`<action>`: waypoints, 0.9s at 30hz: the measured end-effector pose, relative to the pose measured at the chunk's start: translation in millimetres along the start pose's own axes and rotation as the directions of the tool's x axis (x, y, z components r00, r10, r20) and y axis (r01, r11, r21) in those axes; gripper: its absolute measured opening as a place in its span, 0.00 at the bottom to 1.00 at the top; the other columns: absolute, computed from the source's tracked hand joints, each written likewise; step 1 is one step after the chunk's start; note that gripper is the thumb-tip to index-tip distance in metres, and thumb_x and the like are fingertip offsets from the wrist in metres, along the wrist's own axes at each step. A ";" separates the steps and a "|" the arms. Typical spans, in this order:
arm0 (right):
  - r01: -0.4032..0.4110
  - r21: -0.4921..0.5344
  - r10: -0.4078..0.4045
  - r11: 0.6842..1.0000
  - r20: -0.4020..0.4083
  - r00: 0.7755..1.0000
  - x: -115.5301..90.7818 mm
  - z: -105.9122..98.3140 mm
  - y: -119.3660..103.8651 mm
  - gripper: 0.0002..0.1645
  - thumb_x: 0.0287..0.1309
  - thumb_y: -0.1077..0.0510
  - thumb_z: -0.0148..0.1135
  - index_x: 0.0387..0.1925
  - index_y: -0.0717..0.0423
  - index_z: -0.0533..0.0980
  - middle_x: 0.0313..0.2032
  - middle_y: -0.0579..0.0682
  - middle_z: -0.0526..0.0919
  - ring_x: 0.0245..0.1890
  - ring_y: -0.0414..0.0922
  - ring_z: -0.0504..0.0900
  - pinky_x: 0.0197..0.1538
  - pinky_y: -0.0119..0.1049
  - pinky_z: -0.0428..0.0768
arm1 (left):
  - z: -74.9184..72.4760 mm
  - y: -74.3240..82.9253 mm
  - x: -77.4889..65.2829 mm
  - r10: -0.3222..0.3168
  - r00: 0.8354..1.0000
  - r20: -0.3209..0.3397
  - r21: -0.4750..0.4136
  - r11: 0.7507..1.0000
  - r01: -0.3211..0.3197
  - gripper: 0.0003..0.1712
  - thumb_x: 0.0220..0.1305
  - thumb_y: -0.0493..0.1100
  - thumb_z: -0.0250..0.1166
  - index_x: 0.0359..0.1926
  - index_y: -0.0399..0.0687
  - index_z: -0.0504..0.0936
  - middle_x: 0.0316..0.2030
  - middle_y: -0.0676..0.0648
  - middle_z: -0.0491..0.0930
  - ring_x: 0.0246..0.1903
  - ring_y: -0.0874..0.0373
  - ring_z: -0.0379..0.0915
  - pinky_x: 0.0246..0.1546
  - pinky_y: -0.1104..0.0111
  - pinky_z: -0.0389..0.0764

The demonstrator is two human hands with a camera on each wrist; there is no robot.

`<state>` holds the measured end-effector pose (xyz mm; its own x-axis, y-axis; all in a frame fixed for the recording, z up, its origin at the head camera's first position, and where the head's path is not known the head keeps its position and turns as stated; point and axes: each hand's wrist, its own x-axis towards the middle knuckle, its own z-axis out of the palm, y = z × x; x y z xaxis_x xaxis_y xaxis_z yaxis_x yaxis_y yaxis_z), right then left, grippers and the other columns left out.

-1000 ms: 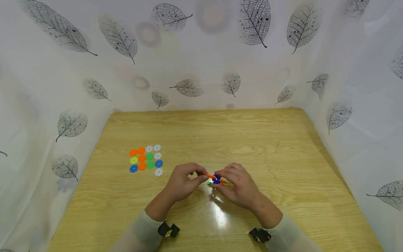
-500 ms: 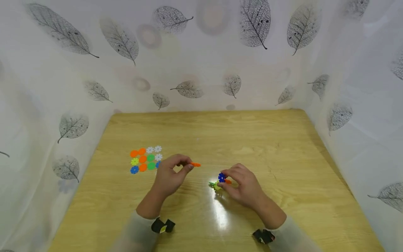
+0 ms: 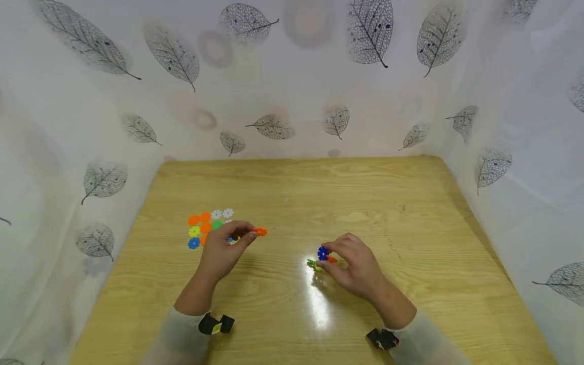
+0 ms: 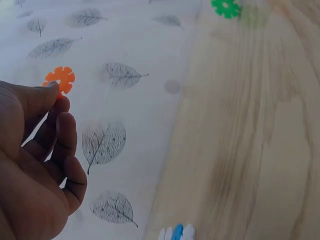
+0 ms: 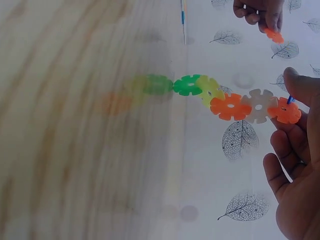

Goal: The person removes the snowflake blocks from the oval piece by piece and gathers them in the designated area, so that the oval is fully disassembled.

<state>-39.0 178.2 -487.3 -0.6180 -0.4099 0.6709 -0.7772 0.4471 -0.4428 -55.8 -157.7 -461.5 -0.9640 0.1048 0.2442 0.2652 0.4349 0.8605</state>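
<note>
My left hand (image 3: 223,251) pinches an orange notched plastic disc (image 3: 260,231) between thumb and fingers, above the table just right of the laid-out discs. The same orange disc (image 4: 62,80) shows flat-on in the left wrist view. My right hand (image 3: 358,263) grips one end of a chain of interlocked notched discs. In the right wrist view the chain runs from a green disc (image 5: 187,85) through yellow, orange (image 5: 230,106) and whitish (image 5: 259,106) discs to an orange one at my fingers. A dark blue disc (image 3: 323,253) at my fingertips stands nearly edge-on in the right wrist view.
Loose discs lie in rows at the table's left: orange (image 3: 193,220), white (image 3: 228,213), yellow (image 3: 193,231) and blue (image 3: 193,243). My left hand covers some of them. Leaf-printed cloth (image 3: 292,86) surrounds the wooden table (image 3: 392,203) at the back and sides.
My left hand has drawn away from the chain, leftward and slightly back toward the loose discs, with the orange disc pinched in it. My right hand has shifted slightly right, holding the chain.
</note>
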 end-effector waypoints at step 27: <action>-0.002 -0.003 0.002 1.000 0.007 1.000 -0.8 -2.8 -4.1 0.22 0.56 0.50 0.79 0.45 0.61 0.86 0.38 0.47 0.89 0.38 0.44 0.83 0.42 0.36 0.80 | -56.8 -46.9 -20.8 -0.300 0.952 -0.062 0.191 0.932 0.307 0.17 0.71 0.51 0.69 0.50 0.44 0.89 0.42 0.46 0.87 0.39 0.54 0.79 0.35 0.72 0.80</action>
<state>-35.0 178.9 -484.4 -0.6200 -0.4147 0.6660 -0.7759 0.4498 -0.4423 -47.2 -231.0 -481.5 -0.9963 -0.0859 0.0016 -0.0512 0.6088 0.7917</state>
